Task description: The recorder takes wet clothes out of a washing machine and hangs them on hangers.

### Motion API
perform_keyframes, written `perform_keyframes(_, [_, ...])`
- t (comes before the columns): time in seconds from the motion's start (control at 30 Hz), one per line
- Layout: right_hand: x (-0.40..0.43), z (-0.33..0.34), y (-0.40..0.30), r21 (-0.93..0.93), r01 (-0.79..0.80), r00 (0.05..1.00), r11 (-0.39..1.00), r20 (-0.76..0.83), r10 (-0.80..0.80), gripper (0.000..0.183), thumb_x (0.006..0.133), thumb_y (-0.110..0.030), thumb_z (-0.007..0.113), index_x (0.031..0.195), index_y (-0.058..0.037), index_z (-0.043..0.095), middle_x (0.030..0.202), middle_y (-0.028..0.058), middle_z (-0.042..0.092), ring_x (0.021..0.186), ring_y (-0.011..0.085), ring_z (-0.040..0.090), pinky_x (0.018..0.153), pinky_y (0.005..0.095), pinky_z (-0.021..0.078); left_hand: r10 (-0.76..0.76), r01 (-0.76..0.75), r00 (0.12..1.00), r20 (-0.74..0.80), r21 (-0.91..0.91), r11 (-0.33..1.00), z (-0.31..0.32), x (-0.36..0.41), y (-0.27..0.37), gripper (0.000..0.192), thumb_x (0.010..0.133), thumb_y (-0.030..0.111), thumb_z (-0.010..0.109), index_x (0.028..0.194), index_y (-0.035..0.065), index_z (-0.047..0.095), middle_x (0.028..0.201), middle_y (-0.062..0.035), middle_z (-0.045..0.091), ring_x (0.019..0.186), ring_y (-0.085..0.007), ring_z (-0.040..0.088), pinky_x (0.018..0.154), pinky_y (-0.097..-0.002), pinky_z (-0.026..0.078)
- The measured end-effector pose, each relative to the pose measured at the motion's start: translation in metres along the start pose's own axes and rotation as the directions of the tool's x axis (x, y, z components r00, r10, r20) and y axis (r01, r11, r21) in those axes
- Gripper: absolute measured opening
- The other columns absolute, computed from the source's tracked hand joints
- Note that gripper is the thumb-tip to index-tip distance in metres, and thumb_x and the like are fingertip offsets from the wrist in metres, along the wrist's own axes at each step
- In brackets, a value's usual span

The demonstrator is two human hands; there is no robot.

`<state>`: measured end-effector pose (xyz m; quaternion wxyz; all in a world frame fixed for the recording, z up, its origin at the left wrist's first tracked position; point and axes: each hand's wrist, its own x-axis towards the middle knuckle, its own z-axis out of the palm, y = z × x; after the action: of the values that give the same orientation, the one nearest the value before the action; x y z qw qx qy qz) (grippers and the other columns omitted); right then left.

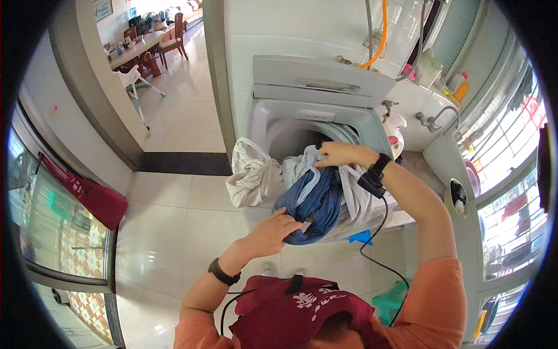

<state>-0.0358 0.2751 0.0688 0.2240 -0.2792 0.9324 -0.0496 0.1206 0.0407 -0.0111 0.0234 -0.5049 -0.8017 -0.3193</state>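
Clothes lie in a damp-looking heap over the front rim of an open top-loading washing machine [368, 118]. My right hand [342, 155] pinches a pale blue cloth strip [310, 176] at the top of the heap, near the drum opening [301, 135]. Against the lower left side of a bunched blue denim garment [320, 205] rests my left hand [270, 233], its fingers apart. A cream-white garment [253, 172] hangs over the machine's left corner. More whitish fabric [357, 192] drapes down on the right, below my right wrist.
The washer's raised lid [322, 78] stands behind the drum. A white detergent jug [394, 131] is at its right, by a tap [388, 107]. A black cable [383, 264] runs from my right wrist. A glass door [65, 209] is at left; a doorway leads to a dining table [135, 50].
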Motion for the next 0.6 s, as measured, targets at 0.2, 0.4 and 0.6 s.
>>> perform_keyframes(0.2, [-0.017, 0.015, 0.012, -0.047, 0.163, 0.935, 0.986, -0.311, -0.169, 0.017, 0.073, -0.018, 0.051, 0.076, -0.0015, 0.053, 0.07, 0.0115, 0.054, 0.062, 0.0277, 0.051, 0.059, 0.0351, 0.04, -0.174, 0.156, 0.933, -0.314, -0.08, 0.984, -0.017, 0.022, 0.006, 0.083, 0.055, 0.01, 0.063, 0.126, 0.0048, 0.022, 0.111, -0.0178, 0.035, 0.104, -0.0337, 0.036, 0.087, -0.042, 0.031])
perform_keyframes(0.4, [-0.084, -0.017, -0.02, 0.555, 0.076, 0.886, 0.828, -0.418, 0.199, 0.014, 0.078, -0.016, 0.049, 0.071, -0.0044, 0.048, 0.062, 0.0001, 0.042, 0.058, 0.0102, 0.042, 0.054, 0.0246, 0.0362, -0.265, 0.338, 0.901, -0.344, 0.172, 0.925, -0.006, 0.044, -0.008, 0.075, 0.055, 0.011, 0.062, 0.122, 0.0036, 0.028, 0.106, -0.0151, 0.039, 0.097, -0.0319, 0.038, 0.085, -0.0396, 0.029])
perform_keyframes(0.6, [-0.212, -0.065, -0.034, 0.831, 0.318, 0.569, 0.457, -0.553, 0.609, 0.013, 0.083, -0.021, 0.046, 0.078, -0.0088, 0.047, 0.063, -0.0027, 0.042, 0.056, 0.0061, 0.041, 0.047, 0.0202, 0.0353, 0.063, 0.117, 0.925, -0.374, 0.439, 0.891, -0.028, 0.086, 0.014, 0.046, 0.061, 0.004, 0.052, 0.106, 0.0091, 0.047, 0.088, -0.0089, 0.044, 0.088, -0.0253, 0.042, 0.083, -0.0409, 0.031])
